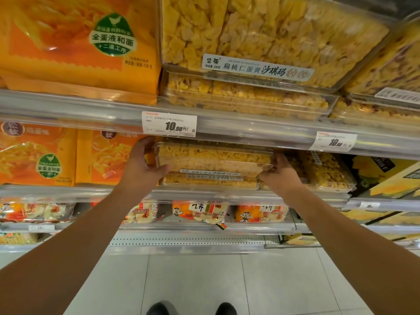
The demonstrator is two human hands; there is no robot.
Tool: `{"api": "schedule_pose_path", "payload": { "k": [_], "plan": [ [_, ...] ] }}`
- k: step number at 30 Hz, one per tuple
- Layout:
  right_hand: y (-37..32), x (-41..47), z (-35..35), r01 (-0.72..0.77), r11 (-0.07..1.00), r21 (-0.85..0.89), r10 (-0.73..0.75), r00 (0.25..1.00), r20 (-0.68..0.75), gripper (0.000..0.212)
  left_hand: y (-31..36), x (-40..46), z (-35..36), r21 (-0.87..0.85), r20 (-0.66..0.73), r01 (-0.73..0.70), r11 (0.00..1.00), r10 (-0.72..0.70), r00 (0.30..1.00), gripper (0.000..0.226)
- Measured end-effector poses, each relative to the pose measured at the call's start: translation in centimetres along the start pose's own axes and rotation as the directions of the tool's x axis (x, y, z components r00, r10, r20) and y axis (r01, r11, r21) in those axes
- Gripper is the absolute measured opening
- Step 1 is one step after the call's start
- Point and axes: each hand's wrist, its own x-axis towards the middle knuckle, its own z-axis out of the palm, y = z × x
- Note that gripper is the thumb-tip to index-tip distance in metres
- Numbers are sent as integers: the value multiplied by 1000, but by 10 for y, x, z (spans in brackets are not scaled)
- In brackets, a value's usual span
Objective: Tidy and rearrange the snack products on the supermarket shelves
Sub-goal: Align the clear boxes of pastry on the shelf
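Our left hand [145,165] and right hand [280,175] grip the ends of a clear snack box [213,159], atop another box [210,181] on the middle shelf [68,192]. Next we probably square it up.

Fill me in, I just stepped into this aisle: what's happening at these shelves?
A person is tidying the snack shelves. Both hands hold one clear plastic box of yellow sachima snack on the middle shelf: the left hand grips its left end, the right hand its right end. The box sits on top of another clear box of the same snack, just under the white 10.90 price tag. Orange snack bags stand to the left.
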Motion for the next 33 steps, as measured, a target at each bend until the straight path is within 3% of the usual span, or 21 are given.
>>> {"api": "schedule_pose_path", "payload": {
  "k": [8,10,13,14,16,19,21,24,28,33],
  "plan": [
    [3,-2,2,-18,1000,13,18,1000,-3,49,-6,-2,-1,-6,21,29,1000,-29,999,74],
    [4,-3,3,-24,999,32,23,1000,9,49,-8,-5,1,29,-43,2,1000,-1,999,66],
    [7,-10,4,-26,989,147,20,999,43,45,-23,-28,6,251,-204,-31,967,85,975,44],
    [9,-13,2,-16,992,125,11,999,42,45,-29,-40,11,325,-175,-44,945,105,979,41],
    [16,-20,-2,6,997,76,-10,999,43,43,-35,-65,28,439,28,-168,883,173,984,39],
    [30,-30,-13,-15,996,91,12,999,34,46,-28,-86,65,451,416,-455,768,270,868,28],
    [42,-37,-25,-63,992,111,60,998,37,56,-17,-88,94,415,538,-536,735,276,796,25],
    [64,-44,-47,-79,988,133,71,995,67,55,1,-89,136,375,596,-544,750,254,761,27],
    [107,-45,-89,-161,945,285,142,986,88,35,25,-92,193,334,589,-489,806,227,776,31],
    [152,-27,-145,-446,634,632,298,895,333,34,52,-97,276,346,538,-307,887,81,839,37]
  ]
}}
